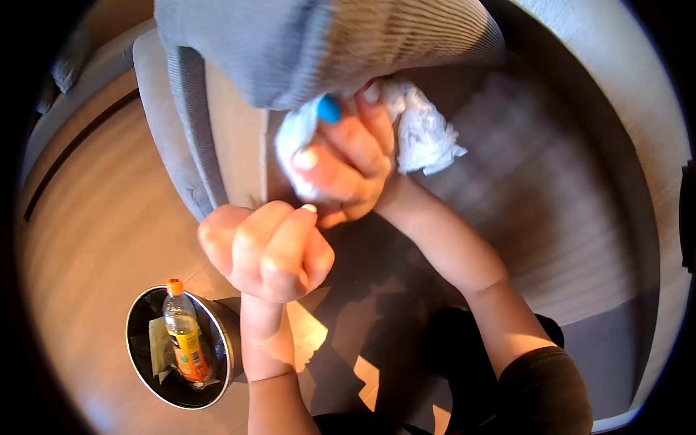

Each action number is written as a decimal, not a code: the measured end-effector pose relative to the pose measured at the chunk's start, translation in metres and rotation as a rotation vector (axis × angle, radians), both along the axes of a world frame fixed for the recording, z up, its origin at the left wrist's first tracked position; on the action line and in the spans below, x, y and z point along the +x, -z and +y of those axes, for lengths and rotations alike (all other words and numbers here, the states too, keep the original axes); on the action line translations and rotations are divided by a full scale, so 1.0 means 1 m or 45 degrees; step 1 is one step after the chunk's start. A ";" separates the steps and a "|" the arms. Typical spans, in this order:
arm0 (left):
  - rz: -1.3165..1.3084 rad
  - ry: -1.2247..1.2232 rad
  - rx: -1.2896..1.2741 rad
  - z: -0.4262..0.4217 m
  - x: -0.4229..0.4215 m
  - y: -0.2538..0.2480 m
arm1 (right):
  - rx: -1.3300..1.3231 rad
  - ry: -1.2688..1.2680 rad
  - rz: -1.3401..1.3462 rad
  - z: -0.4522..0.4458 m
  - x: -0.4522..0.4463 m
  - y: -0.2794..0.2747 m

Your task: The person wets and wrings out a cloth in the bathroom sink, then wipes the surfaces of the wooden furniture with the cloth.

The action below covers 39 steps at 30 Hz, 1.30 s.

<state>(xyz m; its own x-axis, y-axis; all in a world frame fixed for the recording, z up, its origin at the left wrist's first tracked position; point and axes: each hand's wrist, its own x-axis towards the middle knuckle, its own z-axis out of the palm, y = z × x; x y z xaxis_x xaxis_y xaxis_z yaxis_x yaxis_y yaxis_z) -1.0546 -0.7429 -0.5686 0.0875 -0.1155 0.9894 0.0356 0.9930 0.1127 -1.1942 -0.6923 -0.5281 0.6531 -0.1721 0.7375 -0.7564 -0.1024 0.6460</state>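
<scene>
My right hand [351, 163] is closed around a white crumpled wad [297, 141] that looks like thin plastic or tissue. More white crumpled material [428, 138] sticks out on the far side of that hand; whether both pieces are one is hidden. A bright blue spot shows at a fingertip, too blurred to identify. Just below and left, my left hand [268, 250] is curled into a fist close against the right fingers. Anything inside the fist is hidden. Directly above both hands is a grey ribbed cushion or fabric [377, 43].
At lower left, a round dark bin [226, 341] with a shiny rim holds a plastic bottle [185, 341] with an orange cap, plus some wrappers. Grey upholstered sofa parts [170, 123] stand at the upper left. A pale curved edge [616, 72] runs along the right.
</scene>
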 end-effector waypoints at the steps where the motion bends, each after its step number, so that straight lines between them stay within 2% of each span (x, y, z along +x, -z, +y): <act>1: -0.024 -0.123 -0.080 0.005 -0.002 -0.003 | -0.001 0.000 -0.037 0.005 -0.012 -0.003; 2: -0.046 -0.245 -0.159 0.011 -0.006 -0.007 | -0.013 0.007 -0.080 0.010 -0.025 -0.005; 4: -0.273 -0.057 -0.253 0.021 -0.011 -0.003 | -0.019 0.074 -0.209 0.024 -0.057 0.001; 6: -0.420 0.001 -0.299 0.030 -0.028 0.007 | -0.032 0.136 -0.283 0.036 -0.090 0.008; 8: -0.734 0.042 -0.243 0.030 -0.036 0.026 | -0.064 0.193 -0.358 0.047 -0.124 0.020; 11: -1.031 -0.226 -0.403 0.024 -0.035 0.040 | -0.127 0.285 -0.476 0.059 -0.161 0.027; 14: -1.115 -0.216 -0.389 0.022 -0.036 0.044 | -0.096 0.281 -0.448 0.065 -0.187 0.029; 17: -0.984 -0.424 -0.518 0.021 -0.046 0.053 | -0.143 0.209 -0.355 0.066 -0.199 0.027; 20: -1.051 -0.416 -0.551 0.013 -0.057 0.053 | -0.044 0.233 -0.270 0.069 -0.220 0.021; 23: -1.104 -0.392 -0.600 0.011 -0.063 0.046 | -0.144 0.230 -0.287 0.072 -0.221 0.022; 25: -1.196 -0.338 -0.499 0.021 -0.065 0.047 | -0.178 0.176 -0.524 0.082 -0.248 0.033; 26: -1.209 -0.324 -0.457 0.020 -0.061 0.052 | -0.167 0.136 -0.770 0.085 -0.276 0.033; 27: -1.221 -0.311 -0.416 0.020 -0.058 0.057 | -0.216 0.001 -0.925 0.084 -0.284 0.030; 29: -1.377 -0.500 -0.511 0.036 -0.059 0.064 | -0.265 -0.070 -1.280 0.106 -0.315 0.026; 30: -1.360 -0.497 -0.496 0.038 -0.071 0.062 | -0.270 -0.073 -1.443 0.107 -0.342 0.019; 33: -1.405 -0.487 -0.455 0.031 -0.072 0.076 | -0.329 -0.026 -1.524 0.116 -0.368 0.011; 36: -1.477 -0.523 -0.449 0.023 -0.080 0.077 | -0.272 0.057 -1.455 0.117 -0.392 0.019; 39: -1.611 -0.574 -0.284 0.035 -0.063 0.077 | -0.206 0.140 -1.351 0.128 -0.391 0.021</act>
